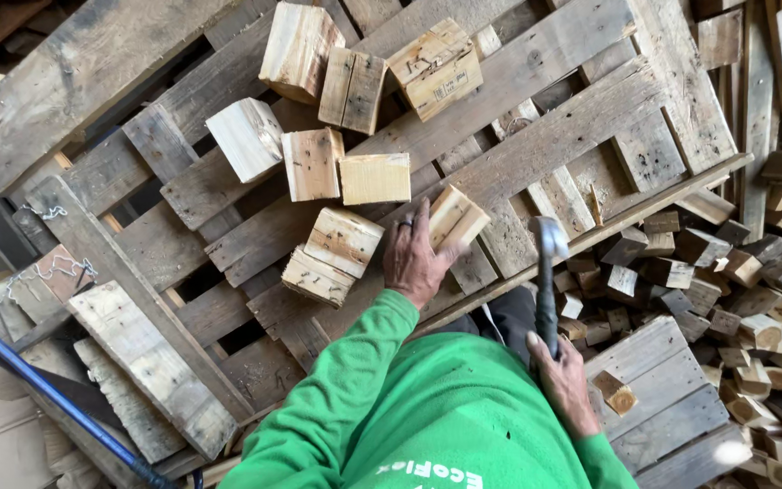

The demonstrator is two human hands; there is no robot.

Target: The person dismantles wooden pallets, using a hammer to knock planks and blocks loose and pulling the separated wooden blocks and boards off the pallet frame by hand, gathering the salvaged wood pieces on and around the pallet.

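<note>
Green sleeves (427, 426) of the person fill the lower centre, nearest the camera. Left hand (415, 258), ring on one finger, rests on a pale wooden block (457, 217), fingers curled about its near edge; the block lies on the slats of a weathered pallet (536, 127). Right hand (561, 380) is closed around the dark handle of a hammer (547, 272), whose metal head points up, just beside the pallet's edge and apart from the block. More cut blocks (337, 167) lie scattered on the pallet beyond the left hand, two stacked blocks (332, 254) just beside it. Heap of small offcuts (735, 272) lies to the right. Blue bar (38, 380) crosses the lower left.
</note>
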